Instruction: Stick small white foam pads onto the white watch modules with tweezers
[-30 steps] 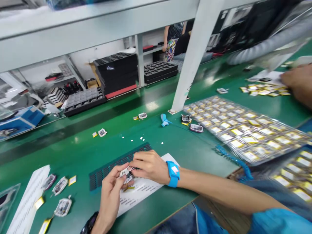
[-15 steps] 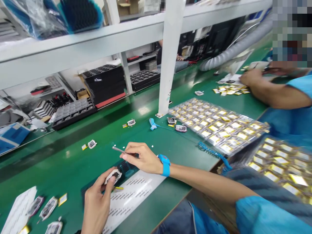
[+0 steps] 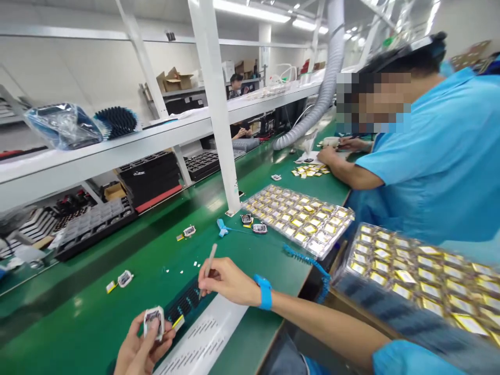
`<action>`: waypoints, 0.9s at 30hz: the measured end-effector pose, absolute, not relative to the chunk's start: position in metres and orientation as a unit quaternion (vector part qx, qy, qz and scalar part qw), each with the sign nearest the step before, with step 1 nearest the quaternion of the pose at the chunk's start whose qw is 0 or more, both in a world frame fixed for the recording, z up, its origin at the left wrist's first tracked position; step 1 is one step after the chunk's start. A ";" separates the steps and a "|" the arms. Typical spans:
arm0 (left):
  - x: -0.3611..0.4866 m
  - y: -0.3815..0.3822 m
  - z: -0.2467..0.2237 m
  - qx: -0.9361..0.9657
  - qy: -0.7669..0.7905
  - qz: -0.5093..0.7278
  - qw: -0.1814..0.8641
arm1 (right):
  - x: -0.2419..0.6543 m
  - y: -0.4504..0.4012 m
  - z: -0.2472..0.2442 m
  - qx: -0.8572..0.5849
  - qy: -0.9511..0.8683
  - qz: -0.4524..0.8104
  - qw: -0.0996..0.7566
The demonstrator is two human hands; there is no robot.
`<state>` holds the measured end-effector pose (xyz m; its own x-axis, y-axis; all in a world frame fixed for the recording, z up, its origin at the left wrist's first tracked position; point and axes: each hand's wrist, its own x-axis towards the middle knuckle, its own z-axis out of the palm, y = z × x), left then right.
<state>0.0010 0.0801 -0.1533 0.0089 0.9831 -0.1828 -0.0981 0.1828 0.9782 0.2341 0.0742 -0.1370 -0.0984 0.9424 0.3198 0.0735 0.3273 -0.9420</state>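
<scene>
My left hand (image 3: 141, 346) grips a small white watch-like casing (image 3: 150, 315), its open inside facing up and my thumb pressed on it. A flat yellow-edged battery (image 3: 178, 323) sticks out beside the fingers of that hand. In my right hand (image 3: 228, 281) is a slim grey tool, by its look tweezers (image 3: 211, 257), pinched between fingers and thumb. Its lower end points down at a dark sheet of black strips (image 3: 183, 307). Under my forearms' side of that sheet lies a white sheet with rows of dark marks (image 3: 201, 336). A blue wrist strap (image 3: 264, 292) circles my right wrist.
Casings with batteries (image 3: 125, 278) lie on the green bench (image 3: 78, 323). Clear trays of batteries (image 3: 300, 219) stand at the right, near a coiled blue cord (image 3: 307, 260). A white post (image 3: 221, 104) rises from the bench. A co-worker in blue (image 3: 437, 166) sits at the right.
The view has tilted up and shows more of the room. My right hand has turned the tweezers from nearly level to upright, tip at the black strips. My left hand has turned the casing.
</scene>
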 end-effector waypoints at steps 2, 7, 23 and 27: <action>0.004 0.074 -0.150 0.411 0.506 0.461 0.602 | 0.238 0.059 -0.145 -0.420 -0.592 0.430 0.538; 0.011 0.058 -0.139 0.451 0.469 0.409 0.640 | 0.251 0.027 -0.161 -0.449 -0.525 0.479 0.542; 0.028 0.049 -0.164 0.510 0.456 0.306 0.662 | 0.246 0.020 -0.177 -0.526 -0.595 0.399 0.458; 0.028 0.047 -0.164 0.506 0.456 0.313 0.662 | 0.244 0.022 -0.181 -0.536 -0.600 0.393 0.445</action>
<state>0.0284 0.0472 -0.1641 0.3886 0.8753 -0.2877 0.0466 0.2932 0.9549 0.2442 0.0223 -0.1812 -0.0296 0.9932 0.1128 0.2939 0.1166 -0.9487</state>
